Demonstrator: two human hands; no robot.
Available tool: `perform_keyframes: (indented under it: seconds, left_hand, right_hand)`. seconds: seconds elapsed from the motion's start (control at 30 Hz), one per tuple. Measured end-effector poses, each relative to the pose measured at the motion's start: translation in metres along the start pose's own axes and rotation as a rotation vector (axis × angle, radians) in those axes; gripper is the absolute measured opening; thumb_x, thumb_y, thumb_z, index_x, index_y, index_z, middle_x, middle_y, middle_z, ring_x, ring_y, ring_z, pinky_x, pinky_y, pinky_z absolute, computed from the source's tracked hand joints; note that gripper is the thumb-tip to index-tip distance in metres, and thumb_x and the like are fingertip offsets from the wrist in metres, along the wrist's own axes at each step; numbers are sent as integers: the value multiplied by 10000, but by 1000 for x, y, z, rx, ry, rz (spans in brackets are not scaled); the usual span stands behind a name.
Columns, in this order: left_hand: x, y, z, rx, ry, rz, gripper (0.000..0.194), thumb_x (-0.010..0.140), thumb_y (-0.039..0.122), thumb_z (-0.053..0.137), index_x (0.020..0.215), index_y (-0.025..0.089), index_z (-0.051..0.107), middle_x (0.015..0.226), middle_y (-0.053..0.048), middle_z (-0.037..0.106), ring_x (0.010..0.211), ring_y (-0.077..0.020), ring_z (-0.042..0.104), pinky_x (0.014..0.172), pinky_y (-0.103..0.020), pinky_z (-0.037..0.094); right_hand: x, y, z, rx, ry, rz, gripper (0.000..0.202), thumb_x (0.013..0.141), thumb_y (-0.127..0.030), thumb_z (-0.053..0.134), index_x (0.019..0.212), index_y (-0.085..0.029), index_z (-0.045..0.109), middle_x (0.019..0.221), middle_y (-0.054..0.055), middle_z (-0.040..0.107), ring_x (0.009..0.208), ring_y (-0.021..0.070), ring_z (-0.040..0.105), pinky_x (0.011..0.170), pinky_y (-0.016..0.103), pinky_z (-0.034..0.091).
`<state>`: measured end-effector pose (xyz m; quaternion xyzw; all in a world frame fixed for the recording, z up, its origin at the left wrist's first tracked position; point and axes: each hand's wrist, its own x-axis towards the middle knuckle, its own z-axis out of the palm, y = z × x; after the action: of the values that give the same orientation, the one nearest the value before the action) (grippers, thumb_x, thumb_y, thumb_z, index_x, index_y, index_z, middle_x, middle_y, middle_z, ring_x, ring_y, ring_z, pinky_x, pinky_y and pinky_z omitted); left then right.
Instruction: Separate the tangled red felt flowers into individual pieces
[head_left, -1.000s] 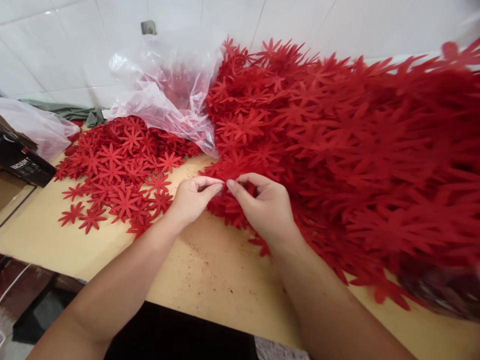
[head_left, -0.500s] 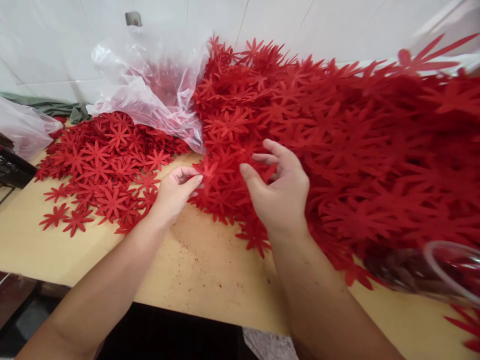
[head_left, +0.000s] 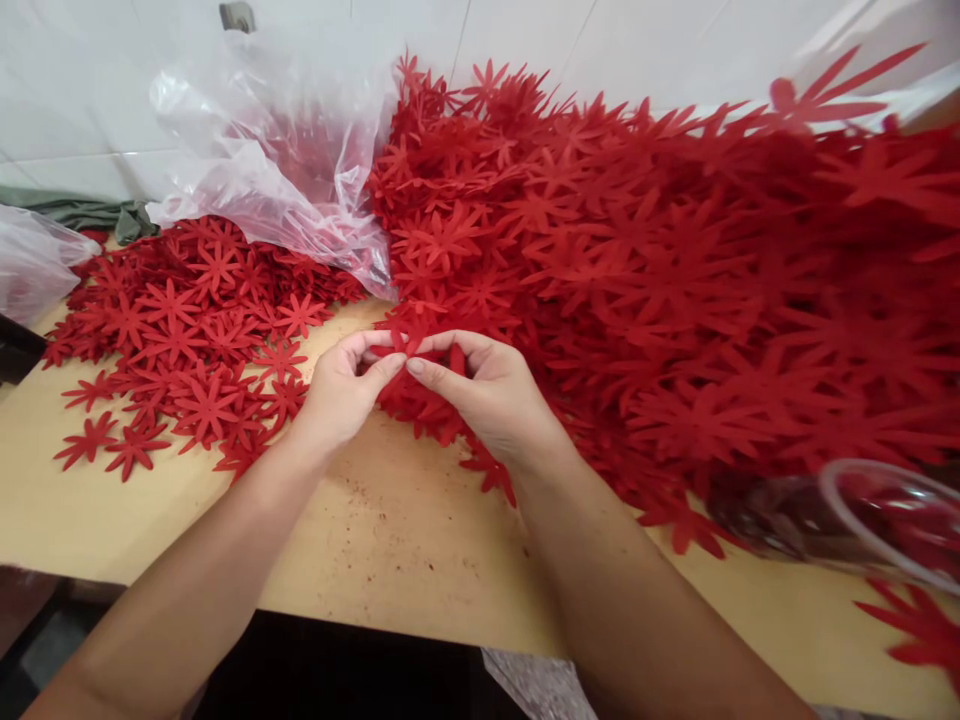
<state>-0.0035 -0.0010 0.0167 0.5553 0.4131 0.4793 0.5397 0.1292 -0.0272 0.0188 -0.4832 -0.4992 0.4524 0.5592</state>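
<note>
My left hand [head_left: 346,387] is closed, its thumb and forefinger pinching a red flower-shaped cutout [head_left: 409,342] with narrow petals. From the other side my right hand [head_left: 489,395] pinches the same cutout, so both thumb tips nearly meet at its middle. Fingers cover much of this piece. Just behind and to the right of my hands rises a large heap of red flower cutouts [head_left: 645,270]. A lower pile of smaller-looking red flower cutouts [head_left: 202,340] spreads over the table to the left.
A crumpled clear plastic bag [head_left: 285,190] stands between the piles against the tiled wall [head_left: 540,35]. At right, a clear plastic container [head_left: 795,520] lies on its side. Small red bits dot the wooden table [head_left: 405,550]. A dark green cloth [head_left: 82,215] lies at back left.
My right hand has moved left and down from its raised, spread pose and closed on the flower cutout held in my left hand. The camera view has shifted slightly.
</note>
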Motion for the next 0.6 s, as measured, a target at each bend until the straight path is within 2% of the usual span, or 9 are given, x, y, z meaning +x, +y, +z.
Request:
perform_keyframes:
  seconds: [0.1, 0.23, 0.3, 0.4, 0.5, 0.6]
  left_hand:
    - [0, 0, 0, 10, 4, -2, 136, 714, 143, 602, 848, 142, 579, 691, 29, 557, 630, -58, 484, 654, -215, 415]
    - [-1, -2, 2, 30, -29, -6, 186, 751, 171, 572, 935, 145, 560, 731, 18, 538, 668, -69, 489, 674, -222, 413]
    - [-1, -3, 1, 82, 20, 56, 235, 743, 180, 588, 975, 159, 562, 772, 11, 521, 686, -73, 476, 663, -218, 407]
    - [-3, -1, 0, 194, 100, 242, 243, 725, 195, 617, 967, 189, 595, 856, -8, 521, 751, -89, 474, 696, -222, 414]
    - [-7, 0, 1, 304, 57, 368, 187, 719, 229, 639, 903, 200, 640, 908, -25, 548, 811, -108, 492, 745, -239, 420]
    - [-8, -2, 2, 308, -28, 348, 119, 731, 267, 633, 818, 186, 645, 849, -22, 573, 779, -107, 512, 726, -246, 424]
  right_hand:
    - [-1, 1, 3, -6, 4, -2, 262, 586, -329, 728, 755, -166, 611, 659, -22, 611, 553, 70, 518, 564, 232, 458]
    - [-1, 1, 4, -7, 65, -19, 234, 578, -323, 720, 683, -167, 580, 632, -26, 587, 546, 66, 489, 557, 229, 434]
    - [0, 0, 3, -18, 96, -22, 237, 575, -325, 719, 653, -171, 558, 601, -34, 561, 534, 63, 464, 543, 225, 415]
    - [1, -3, 2, -50, 152, -50, 252, 588, -341, 714, 618, -175, 528, 556, -47, 511, 503, 54, 414, 516, 219, 380]
    - [0, -4, 2, -108, 162, -69, 294, 615, -385, 705, 584, -177, 500, 504, -63, 445, 468, 45, 357, 474, 210, 332]
    - [0, -1, 3, -109, 133, -59, 360, 644, -475, 676, 570, -176, 489, 482, -63, 421, 446, 40, 326, 434, 205, 290]
